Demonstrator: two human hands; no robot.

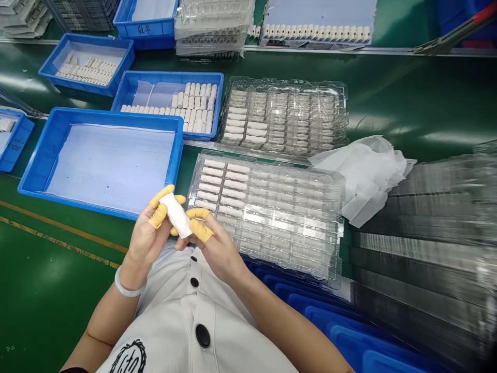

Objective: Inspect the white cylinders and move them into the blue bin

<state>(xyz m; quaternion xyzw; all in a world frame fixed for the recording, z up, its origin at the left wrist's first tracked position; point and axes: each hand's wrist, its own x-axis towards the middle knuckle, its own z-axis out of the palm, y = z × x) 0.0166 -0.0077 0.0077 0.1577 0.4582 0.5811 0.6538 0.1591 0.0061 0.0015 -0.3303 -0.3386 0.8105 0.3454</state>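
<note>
My left hand and my right hand both wear yellow finger cots and pinch one small white oblong part between them, just above my lap. The part is tilted, its upper end at the left fingers and its lower end at the right fingers. Right beside my right hand lies a clear plastic blister tray with several white parts in its left columns and empty pockets to the right. In front of my left hand stands a large blue bin lined with a pale sheet.
A second clear tray with parts lies farther back, beside a blue bin of white parts. More blue bins stand at the back left. A crumpled white bag sits at the right. Stacked clear trays and blue bins fill the right.
</note>
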